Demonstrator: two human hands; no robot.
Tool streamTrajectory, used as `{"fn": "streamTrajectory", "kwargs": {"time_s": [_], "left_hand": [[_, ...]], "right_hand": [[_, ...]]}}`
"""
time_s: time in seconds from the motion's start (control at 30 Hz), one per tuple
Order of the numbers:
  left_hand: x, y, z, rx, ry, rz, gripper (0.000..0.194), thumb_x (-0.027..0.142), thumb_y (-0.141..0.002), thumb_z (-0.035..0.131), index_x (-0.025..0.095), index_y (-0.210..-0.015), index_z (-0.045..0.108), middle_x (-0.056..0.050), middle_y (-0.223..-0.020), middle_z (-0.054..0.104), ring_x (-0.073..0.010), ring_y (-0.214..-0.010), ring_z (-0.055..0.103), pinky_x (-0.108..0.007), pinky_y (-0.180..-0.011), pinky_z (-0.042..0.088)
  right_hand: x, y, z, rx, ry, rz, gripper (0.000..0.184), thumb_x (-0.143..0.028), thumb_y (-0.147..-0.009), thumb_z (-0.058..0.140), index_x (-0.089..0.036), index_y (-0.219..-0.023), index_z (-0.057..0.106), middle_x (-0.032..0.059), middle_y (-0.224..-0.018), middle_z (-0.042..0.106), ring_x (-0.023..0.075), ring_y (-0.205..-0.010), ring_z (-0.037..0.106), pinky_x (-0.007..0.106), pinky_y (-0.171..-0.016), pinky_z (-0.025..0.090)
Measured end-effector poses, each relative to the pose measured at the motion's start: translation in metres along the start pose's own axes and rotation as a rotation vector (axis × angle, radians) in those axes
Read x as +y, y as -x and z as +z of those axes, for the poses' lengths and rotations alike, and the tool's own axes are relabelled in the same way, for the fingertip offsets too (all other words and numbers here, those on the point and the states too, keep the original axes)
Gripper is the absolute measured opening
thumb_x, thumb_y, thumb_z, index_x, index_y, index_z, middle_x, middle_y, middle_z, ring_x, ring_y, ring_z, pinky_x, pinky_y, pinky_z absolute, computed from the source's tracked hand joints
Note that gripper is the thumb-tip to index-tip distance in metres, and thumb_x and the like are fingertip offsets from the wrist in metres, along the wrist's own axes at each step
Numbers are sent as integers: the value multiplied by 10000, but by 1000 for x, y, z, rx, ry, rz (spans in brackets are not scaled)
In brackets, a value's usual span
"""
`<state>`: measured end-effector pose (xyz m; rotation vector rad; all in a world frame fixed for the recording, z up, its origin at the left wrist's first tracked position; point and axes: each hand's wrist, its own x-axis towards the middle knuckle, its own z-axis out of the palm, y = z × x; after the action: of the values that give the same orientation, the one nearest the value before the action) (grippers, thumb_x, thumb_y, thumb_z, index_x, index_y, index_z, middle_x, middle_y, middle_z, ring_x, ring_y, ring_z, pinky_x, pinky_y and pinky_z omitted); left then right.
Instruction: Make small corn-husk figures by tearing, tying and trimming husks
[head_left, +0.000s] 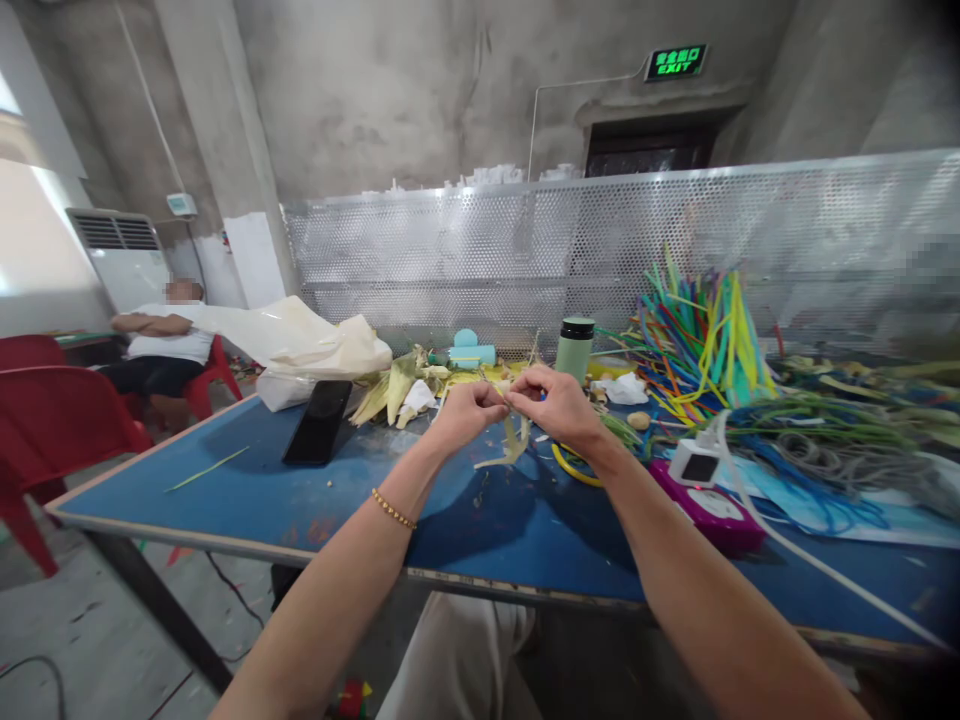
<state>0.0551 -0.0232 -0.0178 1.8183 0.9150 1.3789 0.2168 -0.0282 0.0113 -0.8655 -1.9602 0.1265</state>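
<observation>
Over the middle of the blue table point(255, 500), my left hand point(469, 412) and my right hand point(556, 405) meet with their fingertips pinched together. Between them is a pale, thin strip that looks like dried corn husk point(514, 448); its loose ends hang below the fingers. The exact spot where the fingertips grip it is too small to make out. Just behind my right hand stands a green flask with a black band point(575, 348). Left of my left hand lie dry yellowish husks point(397, 388) and a crumpled white tissue point(417, 402).
A black phone point(319, 422) and a cream plastic bag point(315, 340) lie at left. To the right are colourful strips point(712, 340), coiled cords point(817, 450) and a purple power socket point(709, 510) with a white cable. Behind runs a perforated metal screen point(450, 260). A person point(169, 335) sits far left.
</observation>
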Motion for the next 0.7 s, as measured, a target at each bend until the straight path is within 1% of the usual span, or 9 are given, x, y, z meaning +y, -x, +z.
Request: {"fn": "streamTrajectory", "kwargs": {"time_s": [0.07,0.17,0.3,0.4,0.47,0.57,0.63,0.7], "left_hand": [[-2,-1,1,32,0,3,157,180,-647,676,136,-563,551,34,-532,454,-71,-523,356,-234,-513,254],[0,0,3,80,55,-21,177,173,-615,674,135,-515,532,38,-504,447,-67,-513,354,-229,-509,249],[2,1,4,122,223,-80,155,195,-581,704,121,-528,578,26,-508,499,-64,-511,391,-227,-522,279],[-2,1,5,153,357,-116,135,177,-554,724,113,-544,606,15,-516,527,-67,-509,417,-232,-528,297],[-5,0,5,146,446,-142,149,164,-537,739,113,-527,599,13,-502,525,-68,-497,422,-235,-524,300],[-6,-1,4,90,584,-194,200,158,-522,773,111,-504,579,15,-487,507,-64,-488,418,-236,-524,309],[-3,0,4,59,663,-230,201,151,-527,787,103,-523,592,13,-503,507,-64,-501,430,-233,-529,319],[0,1,3,31,710,-266,184,147,-545,793,92,-570,619,0,-546,530,-72,-530,459,-233,-538,334]], "right_hand": [[0,1,4,-5,14,-19,121,-230,-750,636,-170,-645,624,13,-647,543,128,-599,467,264,-575,351],[2,2,10,14,46,-52,156,-234,-773,634,-162,-634,631,16,-642,551,128,-602,479,262,-575,349],[4,3,14,42,80,-80,188,-240,-835,580,-149,-717,695,38,-678,593,143,-639,518,271,-616,380],[5,4,18,35,102,-95,208,-211,-855,539,-147,-783,723,61,-735,629,158,-688,553,276,-655,409],[5,4,20,22,114,-88,211,-194,-847,533,-152,-803,735,71,-765,645,170,-725,574,281,-683,425],[4,4,21,9,88,-50,233,-182,-832,521,-153,-817,752,88,-800,665,188,-774,597,300,-730,441],[2,3,19,0,16,-12,246,-187,-820,518,-151,-828,761,96,-824,678,196,-802,605,312,-759,445],[1,2,15,-29,-108,64,245,-214,-806,533,-153,-840,767,85,-815,686,193,-799,608,309,-751,448]]}}
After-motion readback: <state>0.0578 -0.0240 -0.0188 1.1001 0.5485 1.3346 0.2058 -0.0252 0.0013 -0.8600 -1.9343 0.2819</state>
